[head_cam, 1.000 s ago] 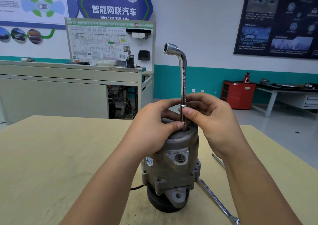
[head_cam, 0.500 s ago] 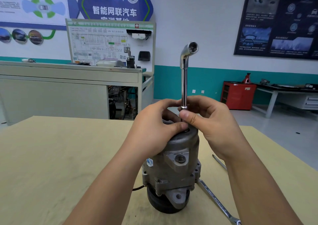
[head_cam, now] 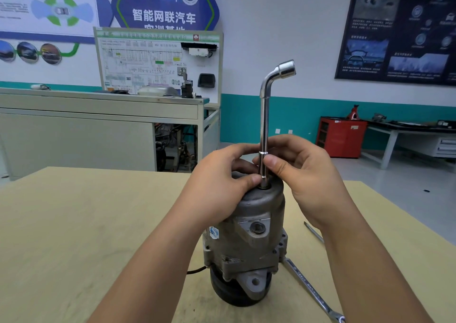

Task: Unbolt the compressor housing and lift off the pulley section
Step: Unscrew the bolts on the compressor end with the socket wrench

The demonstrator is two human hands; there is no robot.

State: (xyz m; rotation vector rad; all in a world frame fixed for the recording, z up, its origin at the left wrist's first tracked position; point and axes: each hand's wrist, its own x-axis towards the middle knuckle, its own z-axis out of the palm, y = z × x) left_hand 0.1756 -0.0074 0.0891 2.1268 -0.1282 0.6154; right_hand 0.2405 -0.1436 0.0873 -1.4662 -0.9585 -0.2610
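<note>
A grey metal compressor housing (head_cam: 251, 226) stands upright on its black pulley (head_cam: 229, 293) in the middle of the table. A chrome L-shaped socket wrench (head_cam: 264, 115) stands vertically with its lower end on a bolt at the housing's top; its bent socket end points to the right. My left hand (head_cam: 217, 187) wraps over the housing's top, thumb tip against the wrench shaft near its base. My right hand (head_cam: 303, 174) pinches the lower shaft between thumb and fingers. The bolt itself is hidden under the wrench.
A combination spanner (head_cam: 311, 290) lies on the wooden table (head_cam: 74, 236) to the right of the compressor, and a thin tool (head_cam: 313, 231) lies behind my right wrist. A grey workbench (head_cam: 98, 125) with a display board stands beyond the table.
The wrench has turned on the bolt: its bent socket end swung from pointing left to pointing right. Both hands stayed at the shaft's base.
</note>
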